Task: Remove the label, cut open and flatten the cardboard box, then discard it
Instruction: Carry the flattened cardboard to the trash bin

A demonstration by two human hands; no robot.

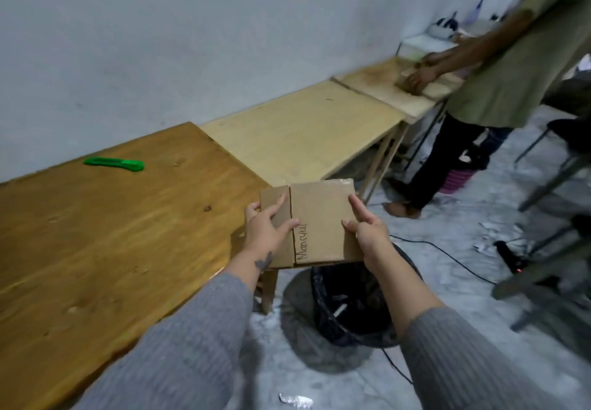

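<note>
A flattened brown cardboard box (319, 218) with handwriting on it hangs in the air past the table's right end, held level. My left hand (265, 227) grips its left edge, thumb on top. My right hand (367, 230) grips its right edge, with two fingers stretched over the top face. Directly below the cardboard stands a bin lined with a black bag (351, 304), with some scraps inside. A green utility knife (115, 164) lies on the brown wooden table (112, 250), far left near the wall.
A paler table (297, 134) adjoins the brown one along the white wall. Another person (499, 83) stands at a third table at the far right, hands on a box. A black cable (447, 256), a power strip (511, 256), metal chair legs and paper scraps lie on the floor.
</note>
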